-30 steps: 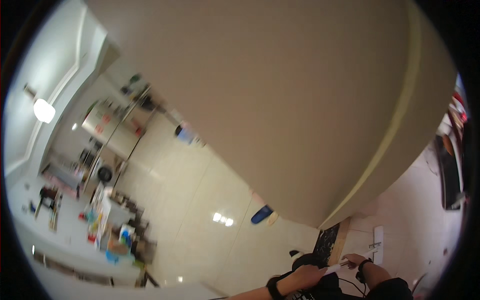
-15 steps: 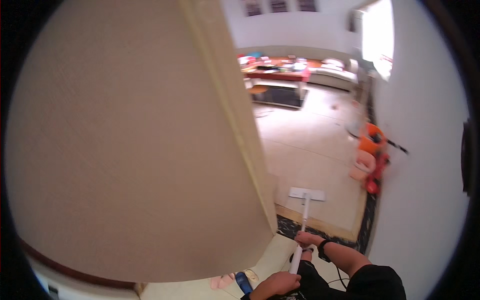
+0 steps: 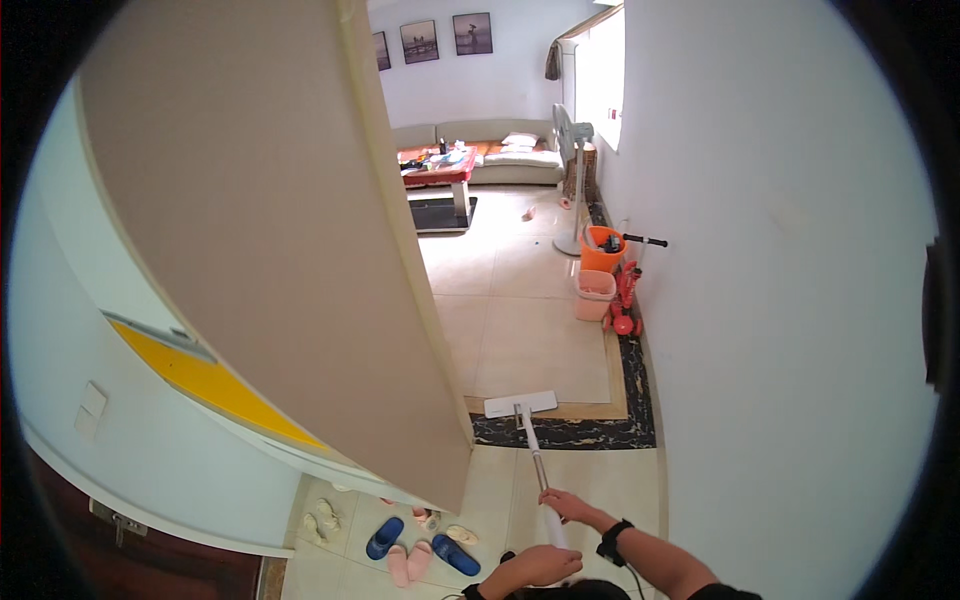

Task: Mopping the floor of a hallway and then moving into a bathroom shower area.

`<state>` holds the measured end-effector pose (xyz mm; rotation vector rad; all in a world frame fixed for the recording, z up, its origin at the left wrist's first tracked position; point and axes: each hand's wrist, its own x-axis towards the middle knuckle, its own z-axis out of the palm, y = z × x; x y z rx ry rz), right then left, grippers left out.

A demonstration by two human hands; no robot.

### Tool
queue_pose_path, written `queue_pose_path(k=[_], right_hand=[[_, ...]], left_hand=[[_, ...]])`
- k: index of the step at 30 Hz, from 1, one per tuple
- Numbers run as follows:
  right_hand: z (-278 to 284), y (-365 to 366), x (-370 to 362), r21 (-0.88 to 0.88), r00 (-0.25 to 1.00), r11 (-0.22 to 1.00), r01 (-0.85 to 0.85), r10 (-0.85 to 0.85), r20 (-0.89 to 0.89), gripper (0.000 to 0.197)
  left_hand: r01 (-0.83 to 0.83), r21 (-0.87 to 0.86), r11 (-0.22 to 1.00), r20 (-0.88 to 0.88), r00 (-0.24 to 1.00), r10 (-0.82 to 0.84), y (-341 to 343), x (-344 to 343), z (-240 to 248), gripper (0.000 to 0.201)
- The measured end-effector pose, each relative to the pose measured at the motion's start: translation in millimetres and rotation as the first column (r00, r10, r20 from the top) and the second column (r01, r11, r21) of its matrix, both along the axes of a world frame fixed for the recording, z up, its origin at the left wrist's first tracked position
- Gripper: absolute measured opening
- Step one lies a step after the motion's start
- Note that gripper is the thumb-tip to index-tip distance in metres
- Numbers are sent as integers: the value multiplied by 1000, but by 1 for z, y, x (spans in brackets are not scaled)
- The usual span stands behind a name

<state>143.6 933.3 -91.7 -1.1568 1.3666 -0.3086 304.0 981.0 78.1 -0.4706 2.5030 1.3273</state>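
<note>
A white flat mop (image 3: 537, 460) stretches away from me, its rectangular head (image 3: 503, 404) lying on the floor by the black marbled border strip. My right hand (image 3: 566, 505) is wrapped round the pole about halfway down, with a black band on that wrist. Nearer to me, my left hand (image 3: 543, 566) closes over the top end of the thick white handle.
A tall beige panel (image 3: 270, 200) stands close on my left, a white wall (image 3: 780, 300) on my right. Along that wall are a red scooter (image 3: 625, 318), a pink bin (image 3: 594, 296), an orange bucket (image 3: 602, 250) and a fan (image 3: 577, 190). Slippers (image 3: 456, 554) lie lower left.
My view has turned right, so the room, panel and mop appear further left. The mop head sits closer to me, now at the black border strip. Both hands keep their grip.
</note>
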Motion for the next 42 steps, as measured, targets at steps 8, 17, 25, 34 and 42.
queue_pose_path(k=[8, 17, 25, 34, 42], right_hand=[[8, 166, -2, 160, 819, 927, 339, -374, 434, 34], [-4, 421, -34, 334, 558, 817, 470, -568, 605, 47], [11, 594, -51, -193, 832, 880, 435, -310, 460, 40], [127, 753, 12, 356, 768, 812, 463, -568, 297, 54], [154, 863, 118, 573, 532, 525, 629, -828, 175, 71]], left_hand=[[-54, 101, 993, 143, 989, 39, 124, -28, -13, 33], [90, -14, 996, 78, 993, -89, 356, -77, -57, 27], [76, 504, 860, 158, 971, -178, 478, -90, 2, 37], [-117, 442, 890, 102, 992, 80, 512, -37, -13, 41], [-79, 546, 834, 199, 979, -38, 594, 60, -106, 42]])
